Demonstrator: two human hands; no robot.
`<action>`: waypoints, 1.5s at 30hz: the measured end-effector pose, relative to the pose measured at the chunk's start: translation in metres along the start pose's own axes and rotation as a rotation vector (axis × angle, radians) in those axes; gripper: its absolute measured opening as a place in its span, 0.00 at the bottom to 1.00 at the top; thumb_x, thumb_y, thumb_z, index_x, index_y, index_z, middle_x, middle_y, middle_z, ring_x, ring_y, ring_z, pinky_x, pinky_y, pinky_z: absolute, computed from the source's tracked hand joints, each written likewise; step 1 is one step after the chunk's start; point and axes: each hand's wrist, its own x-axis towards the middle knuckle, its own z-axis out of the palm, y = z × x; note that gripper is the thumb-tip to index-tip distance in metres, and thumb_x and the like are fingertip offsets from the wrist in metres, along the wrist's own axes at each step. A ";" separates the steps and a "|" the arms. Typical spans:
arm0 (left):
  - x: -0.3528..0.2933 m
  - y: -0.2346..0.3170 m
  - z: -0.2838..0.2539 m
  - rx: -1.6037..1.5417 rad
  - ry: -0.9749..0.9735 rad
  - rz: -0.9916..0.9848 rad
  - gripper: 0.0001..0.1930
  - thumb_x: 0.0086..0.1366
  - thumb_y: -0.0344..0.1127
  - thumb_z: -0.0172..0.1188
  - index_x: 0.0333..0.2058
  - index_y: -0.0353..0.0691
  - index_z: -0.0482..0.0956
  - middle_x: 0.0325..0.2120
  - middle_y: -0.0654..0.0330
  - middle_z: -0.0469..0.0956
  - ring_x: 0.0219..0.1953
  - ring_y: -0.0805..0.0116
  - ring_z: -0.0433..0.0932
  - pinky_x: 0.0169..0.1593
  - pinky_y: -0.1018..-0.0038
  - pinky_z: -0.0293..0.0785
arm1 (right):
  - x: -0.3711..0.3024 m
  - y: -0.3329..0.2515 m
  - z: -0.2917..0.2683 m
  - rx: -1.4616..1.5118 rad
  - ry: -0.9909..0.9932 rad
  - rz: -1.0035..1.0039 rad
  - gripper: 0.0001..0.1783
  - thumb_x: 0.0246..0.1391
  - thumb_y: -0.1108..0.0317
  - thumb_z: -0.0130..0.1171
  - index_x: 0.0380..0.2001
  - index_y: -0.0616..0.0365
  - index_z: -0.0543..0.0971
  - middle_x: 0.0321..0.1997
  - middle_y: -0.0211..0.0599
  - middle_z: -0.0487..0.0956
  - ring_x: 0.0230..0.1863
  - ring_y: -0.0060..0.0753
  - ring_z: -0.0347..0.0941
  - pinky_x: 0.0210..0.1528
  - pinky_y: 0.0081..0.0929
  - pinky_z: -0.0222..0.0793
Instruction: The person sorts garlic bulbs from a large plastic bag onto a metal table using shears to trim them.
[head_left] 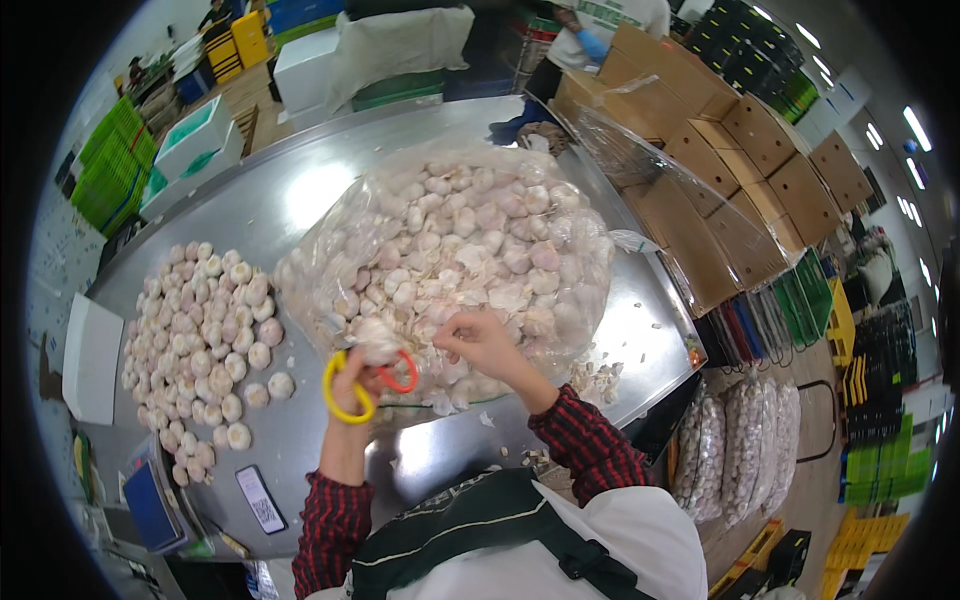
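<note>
Many garlic bulbs [440, 220] fill a clear bag [325, 255] on the counter [640, 305]; over the bag's near side, the left grip [350, 380] holds one bulb [376, 341] and scissors [329, 388]; the right grip [485, 343] is narrow, contents unclear.

I see the left hand [357, 376] curled closed, its forearm [344, 455] reaching straight ahead. The right hand [487, 347] angles inward nearby, fingers [458, 328] loosely bent.
</note>
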 end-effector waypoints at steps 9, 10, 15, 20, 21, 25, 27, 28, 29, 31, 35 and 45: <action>0.014 0.163 -0.163 -0.225 0.559 0.514 0.14 0.65 0.39 0.58 0.43 0.34 0.75 0.35 0.56 0.81 0.34 0.68 0.81 0.39 0.72 0.80 | 0.045 0.049 -0.149 -1.504 0.489 -0.151 0.16 0.45 0.71 0.61 0.40 0.58 0.76 0.38 0.42 0.75 0.40 0.46 0.73 0.44 0.39 0.71; 0.009 0.162 -0.157 -0.237 0.556 0.519 0.14 0.65 0.38 0.58 0.42 0.34 0.75 0.35 0.54 0.81 0.34 0.67 0.81 0.39 0.73 0.81 | 0.046 0.050 -0.150 -1.500 0.449 -0.135 0.18 0.45 0.72 0.61 0.43 0.59 0.76 0.38 0.43 0.76 0.41 0.47 0.73 0.44 0.39 0.71; -0.004 0.099 -0.082 0.275 0.176 0.266 0.20 0.69 0.39 0.52 0.54 0.33 0.67 0.34 0.53 0.81 0.33 0.66 0.82 0.38 0.73 0.80 | 0.030 0.030 -0.146 -0.872 0.541 -0.352 0.23 0.52 0.77 0.58 0.53 0.61 0.71 0.37 0.41 0.76 0.42 0.41 0.76 0.41 0.35 0.74; -0.027 0.054 0.027 0.696 -0.124 -0.006 0.24 0.70 0.33 0.50 0.62 0.35 0.57 0.32 0.54 0.79 0.30 0.69 0.80 0.35 0.75 0.77 | -0.003 -0.016 -0.079 0.402 0.156 -0.209 0.25 0.58 0.74 0.56 0.59 0.63 0.66 0.46 0.41 0.76 0.42 0.31 0.77 0.41 0.29 0.77; -0.030 0.046 0.040 0.758 -0.217 -0.023 0.24 0.70 0.33 0.49 0.61 0.35 0.57 0.32 0.56 0.79 0.32 0.69 0.79 0.36 0.75 0.76 | -0.016 -0.034 -0.065 0.548 0.068 -0.198 0.29 0.58 0.73 0.56 0.61 0.65 0.61 0.48 0.44 0.76 0.40 0.33 0.78 0.42 0.30 0.78; -0.033 0.027 0.094 1.124 -0.516 0.021 0.23 0.69 0.31 0.49 0.61 0.36 0.59 0.34 0.55 0.78 0.36 0.65 0.78 0.40 0.72 0.73 | -0.033 -0.027 -0.041 0.796 -0.127 -0.157 0.32 0.57 0.66 0.61 0.60 0.66 0.62 0.46 0.44 0.77 0.38 0.32 0.78 0.39 0.24 0.77; -0.030 0.019 0.097 1.139 -0.589 0.029 0.22 0.68 0.31 0.49 0.60 0.36 0.60 0.35 0.53 0.78 0.36 0.61 0.79 0.41 0.69 0.74 | -0.036 -0.029 -0.034 0.819 -0.229 -0.076 0.28 0.58 0.65 0.60 0.58 0.64 0.64 0.45 0.41 0.77 0.36 0.29 0.78 0.38 0.22 0.76; -0.032 0.014 0.097 1.134 -0.607 0.036 0.22 0.68 0.31 0.48 0.59 0.36 0.60 0.34 0.54 0.78 0.36 0.61 0.79 0.41 0.68 0.74 | -0.039 -0.029 -0.029 0.831 -0.279 -0.035 0.26 0.59 0.64 0.59 0.57 0.62 0.65 0.44 0.39 0.78 0.35 0.27 0.77 0.37 0.21 0.76; -0.031 0.012 0.099 1.151 -0.599 0.032 0.21 0.68 0.32 0.48 0.58 0.36 0.61 0.33 0.54 0.78 0.35 0.61 0.80 0.40 0.67 0.74 | -0.039 -0.027 -0.027 0.842 -0.278 -0.035 0.25 0.59 0.64 0.60 0.56 0.62 0.66 0.44 0.38 0.78 0.35 0.26 0.77 0.37 0.20 0.76; -0.030 0.009 0.101 1.185 -0.582 0.022 0.18 0.68 0.32 0.49 0.55 0.36 0.63 0.31 0.54 0.79 0.33 0.60 0.80 0.39 0.66 0.75 | -0.037 -0.017 -0.026 0.874 -0.293 -0.038 0.25 0.59 0.63 0.60 0.55 0.62 0.67 0.44 0.37 0.78 0.35 0.26 0.77 0.38 0.20 0.76; -0.029 0.006 0.105 1.077 -0.510 -0.164 0.14 0.69 0.30 0.47 0.52 0.33 0.65 0.28 0.57 0.78 0.25 0.71 0.78 0.28 0.76 0.74 | -0.033 -0.008 -0.023 0.952 -0.226 -0.009 0.23 0.59 0.63 0.60 0.53 0.62 0.68 0.44 0.37 0.78 0.37 0.27 0.77 0.39 0.22 0.76; -0.020 -0.033 0.079 0.798 -0.336 -0.426 0.09 0.71 0.35 0.48 0.40 0.34 0.69 0.15 0.57 0.75 0.13 0.70 0.75 0.15 0.76 0.68 | -0.011 0.024 -0.041 0.475 -0.083 0.089 0.19 0.53 0.68 0.63 0.48 0.61 0.74 0.36 0.30 0.81 0.32 0.23 0.78 0.36 0.20 0.72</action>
